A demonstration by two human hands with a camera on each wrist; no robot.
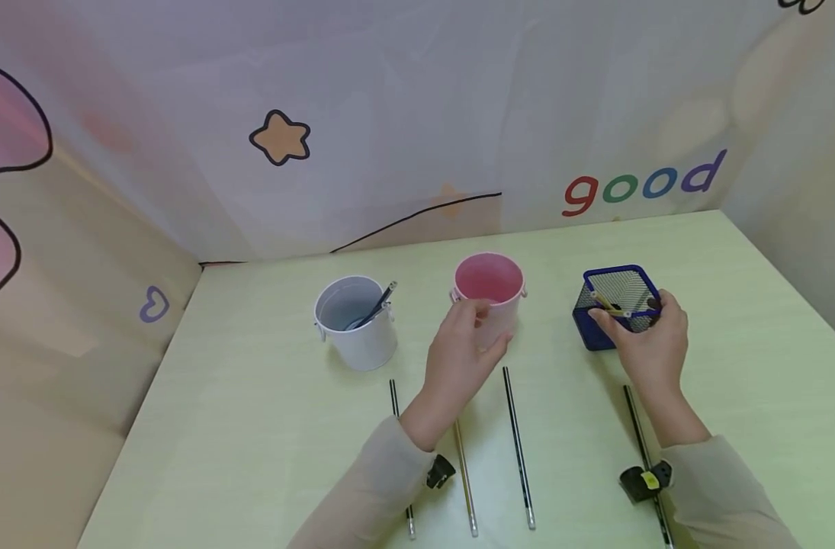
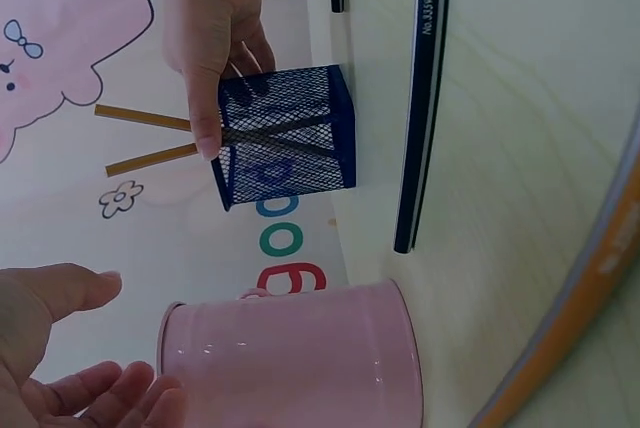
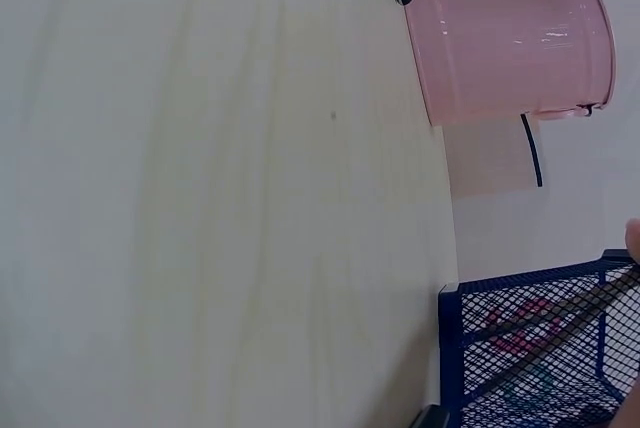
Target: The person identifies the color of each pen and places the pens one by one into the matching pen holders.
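My right hand (image 1: pixel 653 343) grips the rim of a blue mesh pen holder (image 1: pixel 595 329), thumb on the near side and fingers on the far right. Two yellow pencils (image 2: pixel 150 160) lean out of the holder. My left hand (image 1: pixel 461 347) is in front of a pink bucket (image 1: pixel 502 313), thumb and fingers spread apart with nothing between them. In the left wrist view, that hand (image 2: pixel 60 348) is beside the rim of the upright bucket; whether it touches cannot be told. The inside of the pink bucket is partly hidden by my fingers.
A white bucket (image 1: pixel 362 347) with a dark pencil (image 1: pixel 379 305) stands to the left. On the table (image 1: pixel 252 427) lie black-striped pencils (image 1: pixel 518 450) and a yellow pencil (image 1: pixel 467 480), some partly under my forearms. A printed cloth backdrop (image 1: pixel 403 114) rises behind the table.
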